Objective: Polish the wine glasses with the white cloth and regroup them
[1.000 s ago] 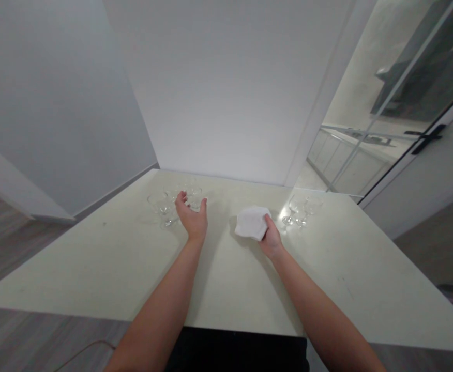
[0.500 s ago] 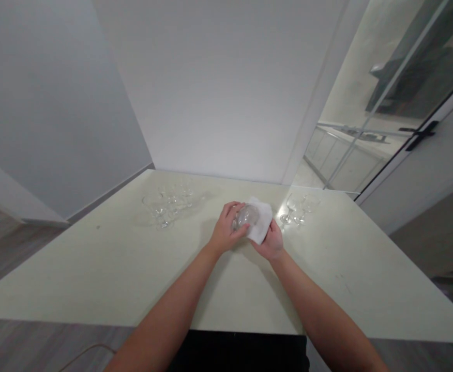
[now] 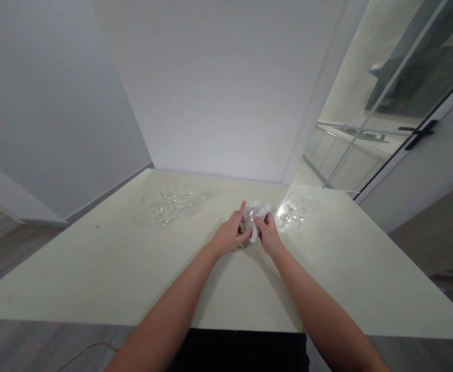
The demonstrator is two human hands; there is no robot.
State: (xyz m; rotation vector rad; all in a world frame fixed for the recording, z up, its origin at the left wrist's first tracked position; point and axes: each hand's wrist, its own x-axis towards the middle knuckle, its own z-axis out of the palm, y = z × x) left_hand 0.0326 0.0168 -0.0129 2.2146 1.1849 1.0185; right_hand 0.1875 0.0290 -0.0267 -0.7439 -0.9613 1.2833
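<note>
Near the middle of the table, my left hand grips a clear stemmed glass, its bowl turned toward the right and its foot showing below my palm. My right hand pinches a white cloth that is bunched around the rim and far side of the bowl. The right thumb presses the cloth at the near side of the glass. Part of the stem is hidden behind my left fingers.
Several clear stemmed glasses stand at the back left of the pale table. More stemmed glasses stand at the back right. A white wall rises behind the table; a glass-paned door is at the right.
The cloth, spread flat under the bowl before, is now gathered around it. My right hand has come from beneath the cloth to its near side, and my left fingers have shifted toward the stem.
</note>
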